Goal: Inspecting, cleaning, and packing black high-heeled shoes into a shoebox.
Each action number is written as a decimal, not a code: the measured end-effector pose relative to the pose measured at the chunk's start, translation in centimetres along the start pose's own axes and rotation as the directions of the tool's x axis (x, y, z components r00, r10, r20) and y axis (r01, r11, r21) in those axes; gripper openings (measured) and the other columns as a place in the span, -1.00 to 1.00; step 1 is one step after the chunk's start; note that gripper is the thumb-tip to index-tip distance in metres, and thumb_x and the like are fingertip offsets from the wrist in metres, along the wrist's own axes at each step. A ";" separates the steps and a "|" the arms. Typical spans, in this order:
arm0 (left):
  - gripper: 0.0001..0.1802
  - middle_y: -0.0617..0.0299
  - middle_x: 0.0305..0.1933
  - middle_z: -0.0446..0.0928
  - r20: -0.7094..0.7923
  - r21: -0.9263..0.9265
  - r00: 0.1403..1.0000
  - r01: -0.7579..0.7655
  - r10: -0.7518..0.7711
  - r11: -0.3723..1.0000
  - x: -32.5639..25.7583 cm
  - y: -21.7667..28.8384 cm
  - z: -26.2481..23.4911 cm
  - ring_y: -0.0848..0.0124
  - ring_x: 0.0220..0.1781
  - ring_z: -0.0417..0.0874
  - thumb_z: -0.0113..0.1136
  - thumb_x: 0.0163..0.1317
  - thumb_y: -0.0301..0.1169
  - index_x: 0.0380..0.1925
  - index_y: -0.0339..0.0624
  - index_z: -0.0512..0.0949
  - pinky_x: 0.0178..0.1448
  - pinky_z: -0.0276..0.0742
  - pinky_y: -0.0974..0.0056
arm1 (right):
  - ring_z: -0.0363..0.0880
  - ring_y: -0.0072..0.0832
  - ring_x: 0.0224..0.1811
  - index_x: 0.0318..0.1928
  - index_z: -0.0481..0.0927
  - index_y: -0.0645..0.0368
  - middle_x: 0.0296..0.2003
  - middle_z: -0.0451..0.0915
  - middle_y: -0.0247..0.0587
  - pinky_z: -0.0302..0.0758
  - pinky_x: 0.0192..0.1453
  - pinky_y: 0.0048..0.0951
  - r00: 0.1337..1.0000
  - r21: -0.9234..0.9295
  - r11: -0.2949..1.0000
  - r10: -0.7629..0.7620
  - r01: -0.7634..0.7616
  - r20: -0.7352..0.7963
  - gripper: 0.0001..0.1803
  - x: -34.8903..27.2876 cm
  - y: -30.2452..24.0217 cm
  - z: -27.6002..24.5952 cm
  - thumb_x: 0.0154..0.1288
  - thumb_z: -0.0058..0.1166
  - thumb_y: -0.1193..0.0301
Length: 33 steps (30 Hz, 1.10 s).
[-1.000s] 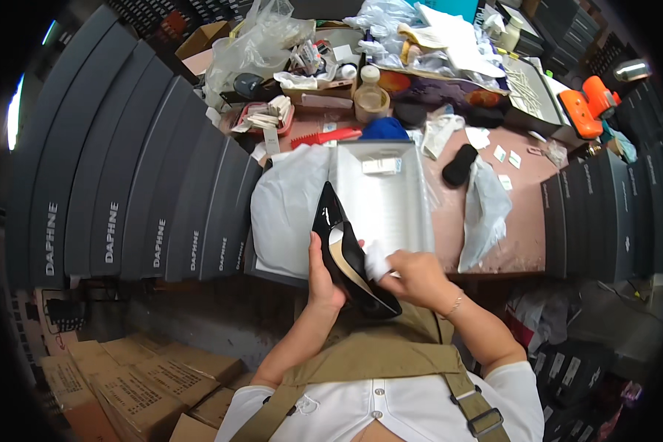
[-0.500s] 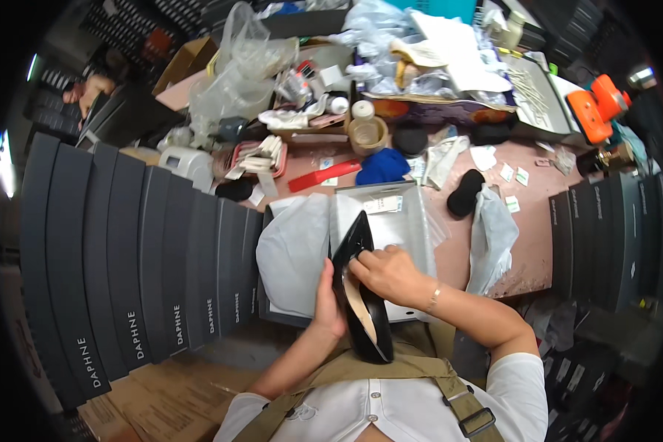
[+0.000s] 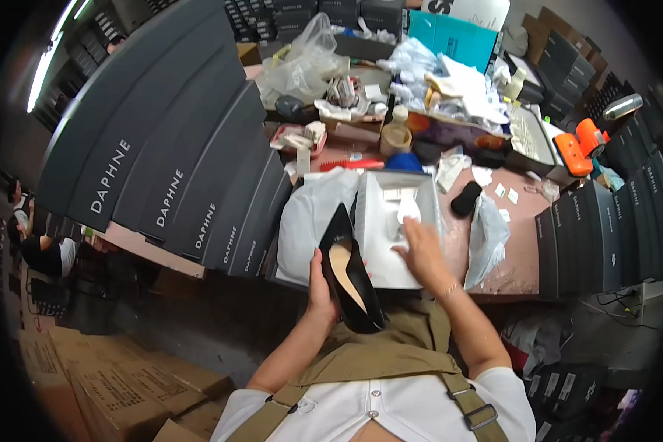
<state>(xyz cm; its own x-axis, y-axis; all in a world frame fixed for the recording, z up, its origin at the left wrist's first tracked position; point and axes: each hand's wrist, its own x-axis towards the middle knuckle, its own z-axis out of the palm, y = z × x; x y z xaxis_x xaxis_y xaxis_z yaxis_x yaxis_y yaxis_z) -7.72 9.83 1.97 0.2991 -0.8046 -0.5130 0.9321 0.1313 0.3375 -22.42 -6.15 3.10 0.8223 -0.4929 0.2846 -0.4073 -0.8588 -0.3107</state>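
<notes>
My left hand point(image 3: 320, 291) is wrapped around the side of a black pointed pump point(image 3: 361, 309), a women's shoe with a beige insole. The shoe is tilted, toe pointing away, its opening facing up. Over the open shoe box point(image 3: 387, 269), my right hand point(image 3: 423, 254) is stretched out, thumb apart from the fingers and somewhat blurred. At its fingertips is a small white piece point(image 3: 408, 211), perhaps paper; whether they touch it I cannot tell. White tissue paper point(image 3: 313, 214) covers the left part of the box area.
Dark shoe boxes stand in a row on the left point(image 3: 162, 169) and on the right point(image 3: 589, 228). Behind lie a red comb point(image 3: 352, 164), a blue cloth point(image 3: 404, 162) and a black pad point(image 3: 466, 199). A crumpled white bag point(image 3: 488, 239) lies right of the box.
My right hand has come out of the shoe and moved right, over the box. The left hand still holds the shoe. The view has shifted, showing more of the left stack.
</notes>
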 end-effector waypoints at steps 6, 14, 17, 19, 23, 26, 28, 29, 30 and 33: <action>-0.32 0.16 0.17 0.43 -0.108 0.207 0.977 -0.159 0.184 0.965 0.1 -3.2 -1.6 0.31 0.21 0.44 -0.17 0.37 0.19 0.19 -0.15 0.35 0.27 0.38 0.19 | 0.28 -0.02 0.16 0.10 0.30 0.29 -0.01 0.36 0.05 -0.10 0.40 0.26 0.915 0.511 0.854 -0.279 0.099 0.290 -0.48 0.4 -4.9 4.9 0.43 -0.24 0.08; -0.40 0.20 0.25 0.34 -0.077 0.171 0.981 -0.164 0.179 0.972 -0.1 -1.9 -3.8 0.33 0.30 0.34 -0.20 0.42 0.13 0.27 0.00 0.24 0.32 0.32 0.17 | 0.32 -0.05 -0.09 -0.05 0.40 0.16 -0.23 0.33 0.03 0.16 0.16 0.17 0.932 0.664 0.748 -0.229 -0.016 0.281 -0.67 3.4 -7.2 5.8 0.46 -0.28 0.19; -0.45 0.20 0.04 0.48 0.107 0.368 0.993 -0.091 0.055 0.925 1.1 2.7 -1.1 0.38 0.08 0.50 -0.15 0.43 0.05 0.25 -0.02 0.27 0.19 0.43 0.26 | 0.34 0.00 -0.05 -0.04 0.39 0.29 -0.19 0.35 0.09 0.12 0.27 0.19 0.933 0.587 0.808 -0.250 0.054 0.258 -0.51 -0.3 -7.8 5.0 0.49 -0.35 0.07; -0.51 0.19 -0.07 0.48 0.115 0.586 0.992 -0.115 0.059 0.802 2.6 2.5 -2.3 0.43 -0.06 0.54 -0.09 0.45 -0.08 0.26 -0.04 0.25 0.05 0.48 0.33 | 0.34 0.04 0.02 -0.02 0.38 0.34 -0.14 0.37 0.10 0.02 0.33 0.27 0.923 0.548 0.836 -0.198 -0.017 0.330 -0.44 -2.6 -8.6 5.4 0.48 -0.37 0.02; -0.48 0.18 -0.12 0.43 0.072 0.748 0.983 -0.167 0.171 0.642 3.2 1.7 -2.5 0.44 -0.11 0.53 -0.08 0.46 -0.15 0.33 -0.01 0.14 -0.05 0.55 0.34 | 0.35 0.01 0.01 -0.12 0.40 0.31 -0.14 0.38 0.10 0.04 0.29 0.31 0.910 0.553 0.831 -0.179 -0.064 0.374 -0.43 -2.4 -8.6 6.5 0.47 -0.37 -0.02; -0.44 0.18 -0.11 0.40 0.115 0.762 0.973 -0.215 0.200 0.611 1.2 1.4 -1.2 0.46 -0.13 0.53 -0.12 0.48 -0.19 0.39 -0.05 0.08 -0.03 0.55 0.35 | 0.35 -0.05 0.05 -0.16 0.40 0.31 -0.15 0.38 0.10 0.12 0.26 0.23 0.922 0.590 0.807 -0.215 -0.019 0.323 -0.47 -3.3 -9.0 4.9 0.47 -0.31 0.00; -0.40 0.21 -0.12 0.42 0.119 0.721 0.983 -0.181 0.138 0.669 -0.1 0.5 -1.1 0.50 -0.14 0.50 -0.09 0.47 -0.22 0.42 -0.10 0.03 -0.03 0.50 0.39 | 0.36 -0.06 0.07 -0.12 0.40 0.29 -0.14 0.39 0.07 0.15 0.26 0.18 0.923 0.641 0.768 -0.249 0.004 0.292 -0.48 -4.7 -8.7 2.9 0.47 -0.29 0.01; -0.40 0.20 -0.11 0.42 0.114 0.723 0.985 -0.171 0.128 0.669 0.1 0.4 -1.4 0.50 -0.14 0.51 -0.09 0.47 -0.24 0.43 -0.10 0.03 -0.02 0.49 0.40 | 0.40 -0.09 0.06 -0.07 0.43 0.28 -0.06 0.44 0.05 0.20 0.26 0.07 0.873 0.667 0.740 -0.269 -0.083 0.406 -0.50 -4.7 -8.2 1.0 0.46 -0.24 0.04; -0.41 0.19 -0.10 0.42 0.129 0.736 0.985 -0.172 0.113 0.654 0.1 0.4 -1.6 0.48 -0.14 0.53 -0.11 0.48 -0.25 0.43 -0.09 0.03 -0.03 0.51 0.39 | 0.41 -0.10 0.05 -0.04 0.44 0.28 -0.03 0.45 0.04 0.21 0.26 0.03 0.875 0.709 0.697 -0.274 -0.105 0.399 -0.51 -5.5 -7.7 0.7 0.45 -0.21 0.05; -0.44 0.16 -0.07 0.44 0.142 0.760 0.988 -0.149 0.061 0.633 0.6 0.0 -1.0 0.45 -0.10 0.55 -0.16 0.49 -0.25 0.42 -0.10 0.04 0.00 0.54 0.35 | 0.47 -0.21 0.04 0.09 0.47 0.27 0.07 0.50 0.03 0.25 0.21 -0.11 0.836 0.714 0.674 -0.272 -0.188 0.477 -0.51 -7.0 -6.5 -1.2 0.41 -0.08 0.11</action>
<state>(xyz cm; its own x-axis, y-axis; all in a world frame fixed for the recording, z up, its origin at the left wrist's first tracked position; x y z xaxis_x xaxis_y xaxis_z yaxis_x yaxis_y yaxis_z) -7.33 9.94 0.88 0.3231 -0.8694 -0.3738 0.3903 -0.2374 0.8896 -26.01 2.74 4.25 0.9876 -0.1114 -0.1104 -0.1454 -0.3870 -0.9106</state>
